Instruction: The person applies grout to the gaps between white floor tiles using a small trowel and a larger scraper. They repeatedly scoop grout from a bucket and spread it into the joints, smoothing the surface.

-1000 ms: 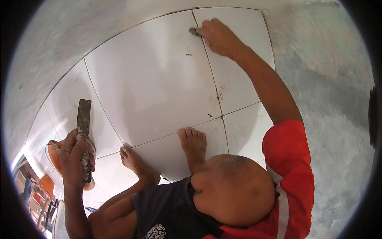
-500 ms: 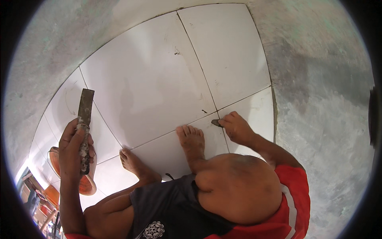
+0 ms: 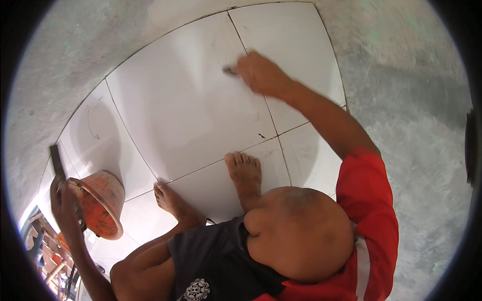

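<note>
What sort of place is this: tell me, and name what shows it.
Probably a room being built or refurbished: it has smudged white floor tiles, patchy, bare-looking grey walls, and a stained orange bucket near the left hand, which holds a flat-bladed tool.

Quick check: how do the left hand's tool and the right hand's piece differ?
The flat-bladed tool in the left hand shows long and straight; the dark piece in the right hand shows only as a short, blurred stub. The tool points toward the picture's top; the piece points left. Both look dark, and each is gripped in one hand.
</note>
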`<state>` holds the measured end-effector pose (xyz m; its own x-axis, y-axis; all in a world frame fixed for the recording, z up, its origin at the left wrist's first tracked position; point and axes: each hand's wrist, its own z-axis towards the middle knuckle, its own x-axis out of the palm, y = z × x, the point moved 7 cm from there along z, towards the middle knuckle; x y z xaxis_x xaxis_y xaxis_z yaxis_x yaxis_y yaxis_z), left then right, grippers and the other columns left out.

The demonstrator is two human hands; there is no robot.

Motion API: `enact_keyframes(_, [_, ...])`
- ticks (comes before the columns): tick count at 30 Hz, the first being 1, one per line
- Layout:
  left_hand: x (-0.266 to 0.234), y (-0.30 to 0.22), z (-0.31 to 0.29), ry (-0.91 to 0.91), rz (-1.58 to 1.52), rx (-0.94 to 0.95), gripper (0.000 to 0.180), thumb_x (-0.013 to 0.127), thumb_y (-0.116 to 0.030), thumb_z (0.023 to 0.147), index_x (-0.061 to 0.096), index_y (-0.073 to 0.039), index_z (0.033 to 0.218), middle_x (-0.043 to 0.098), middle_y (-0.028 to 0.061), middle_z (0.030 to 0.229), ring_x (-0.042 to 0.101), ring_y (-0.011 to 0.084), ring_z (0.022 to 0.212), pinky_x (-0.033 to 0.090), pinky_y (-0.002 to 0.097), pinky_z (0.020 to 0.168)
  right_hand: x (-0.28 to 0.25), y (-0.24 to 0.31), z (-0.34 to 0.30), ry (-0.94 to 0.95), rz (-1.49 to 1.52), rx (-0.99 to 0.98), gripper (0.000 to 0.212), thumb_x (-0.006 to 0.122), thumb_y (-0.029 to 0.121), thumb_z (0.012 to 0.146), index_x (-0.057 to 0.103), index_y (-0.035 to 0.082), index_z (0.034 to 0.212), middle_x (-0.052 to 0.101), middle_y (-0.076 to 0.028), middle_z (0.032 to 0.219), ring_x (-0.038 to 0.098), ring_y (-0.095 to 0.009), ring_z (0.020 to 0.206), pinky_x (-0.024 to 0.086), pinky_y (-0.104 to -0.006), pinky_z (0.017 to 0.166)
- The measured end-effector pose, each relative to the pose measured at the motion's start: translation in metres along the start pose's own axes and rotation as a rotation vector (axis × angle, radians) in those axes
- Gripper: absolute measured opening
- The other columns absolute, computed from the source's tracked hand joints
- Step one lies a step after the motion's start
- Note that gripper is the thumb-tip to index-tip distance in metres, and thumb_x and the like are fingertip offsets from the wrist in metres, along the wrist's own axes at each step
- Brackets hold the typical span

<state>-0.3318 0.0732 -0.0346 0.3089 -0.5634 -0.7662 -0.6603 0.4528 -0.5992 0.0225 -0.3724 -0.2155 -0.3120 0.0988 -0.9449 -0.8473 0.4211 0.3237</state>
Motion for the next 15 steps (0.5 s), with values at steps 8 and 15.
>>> enact_keyframes(8, [-0.122,0.311,-0.085,-0.235,-0.200,-1.020,0.065,0.040,-0.045,0.106,0.034,-0.003,0.154,0.059,0.0161,0.136,0.050,0.0316,0.131,0.030,0.0381,0.117,0.005,0.105,-0.194,0.274,0.340,0.076,0.031,0.065,-0.001,0.079,0.066,0.001,0.110,0.059,-0.011,0.095,0.055,-0.031,0.092,0.048,-0.0406,0.080])
enact_keyframes(15, [-0.002,0.245,-0.122,-0.375,-1.049,-0.528,0.058,0.048,-0.037,0.104,0.040,-0.002,0.150,0.062,0.0119,0.129,0.058,0.0252,0.119,0.043,0.0366,0.106,-0.021,0.092,-0.151,0.017,0.391,0.313,0.030,0.059,-0.005,0.086,0.066,0.002,0.115,0.065,-0.013,0.105,0.062,-0.032,0.100,0.049,-0.0396,0.087])
